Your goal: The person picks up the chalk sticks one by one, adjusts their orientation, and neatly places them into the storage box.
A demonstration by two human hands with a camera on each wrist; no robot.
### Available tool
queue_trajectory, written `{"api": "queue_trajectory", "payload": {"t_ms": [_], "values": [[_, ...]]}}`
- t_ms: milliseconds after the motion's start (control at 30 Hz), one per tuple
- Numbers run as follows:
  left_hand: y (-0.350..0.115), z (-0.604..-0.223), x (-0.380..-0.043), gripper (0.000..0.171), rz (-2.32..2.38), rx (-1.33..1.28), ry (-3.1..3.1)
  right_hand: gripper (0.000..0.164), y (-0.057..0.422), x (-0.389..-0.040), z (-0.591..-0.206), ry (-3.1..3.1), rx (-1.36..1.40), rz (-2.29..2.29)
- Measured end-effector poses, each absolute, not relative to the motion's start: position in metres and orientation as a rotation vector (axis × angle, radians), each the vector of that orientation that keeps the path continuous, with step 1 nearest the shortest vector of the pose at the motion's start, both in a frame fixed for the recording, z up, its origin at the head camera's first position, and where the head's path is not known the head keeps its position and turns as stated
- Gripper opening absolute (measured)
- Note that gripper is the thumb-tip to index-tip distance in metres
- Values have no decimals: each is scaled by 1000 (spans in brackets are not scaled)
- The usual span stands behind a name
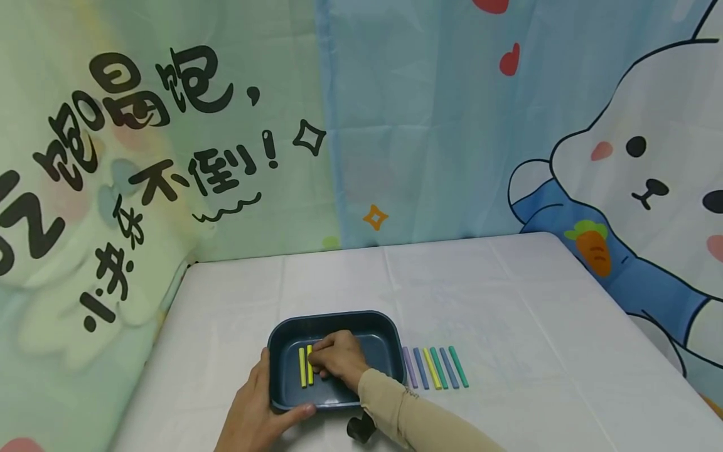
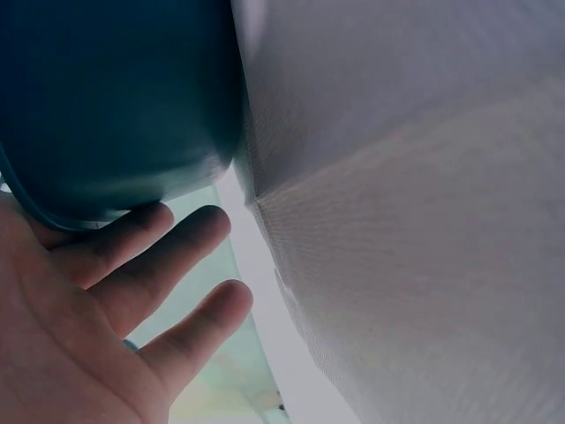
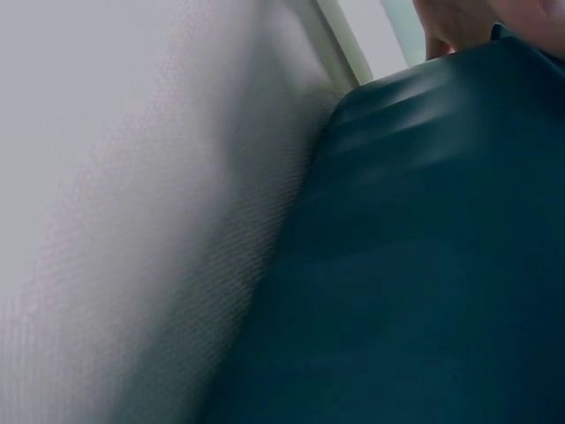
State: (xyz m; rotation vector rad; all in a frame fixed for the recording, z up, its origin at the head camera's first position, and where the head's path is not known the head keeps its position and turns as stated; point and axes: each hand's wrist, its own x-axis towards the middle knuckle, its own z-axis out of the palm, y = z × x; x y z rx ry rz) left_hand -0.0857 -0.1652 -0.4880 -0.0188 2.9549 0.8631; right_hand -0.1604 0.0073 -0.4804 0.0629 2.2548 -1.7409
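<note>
In the head view, my right hand [image 1: 341, 359] reaches into a dark blue tray [image 1: 350, 405] with its fingers curled. Its fingertips meet the upper part of a yellow chalk-like stick [image 1: 310, 375] and appear to pinch it. Just left of that, a second yellow stick [image 1: 302, 367] lies parallel on the tray floor. My left hand [image 1: 257, 405] rests at the tray's near left corner, thumb along the front rim and fingers against the left side. In the left wrist view, the left fingers [image 2: 163, 274] are fairly straight, some touching the tray's outside. The right wrist view hides the right fingertips.
Right of the tray, several thin sticks lie in a row on the white tablecloth [image 1: 508, 314], among them a purple stick [image 1: 410, 367], a yellow stick [image 1: 432, 369] and a green stick [image 1: 459, 366]. Printed curtains [image 1: 423, 125] hang behind the table.
</note>
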Motion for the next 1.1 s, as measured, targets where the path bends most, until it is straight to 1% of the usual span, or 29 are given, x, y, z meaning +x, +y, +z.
{"api": "queue_trajectory", "payload": {"t_ms": [233,467,667,900,1100], "values": [[-165,-488,-86,137,869,-49,2939,18,7,-161,-480,2257,77,-1784],[-165,-490,-86,134,880,-6,2948,21,13,-160,-478,2194,54,-1844],[-164,-489,-88,136,869,0,2939,24,21,-160,-471,2204,25,-1844],[-165,-487,-86,135,866,-15,2949,31,31,-158,-464,2174,8,-1861],[-166,-488,-87,133,877,18,2969,35,42,-159,-463,2147,23,-1867]]}}
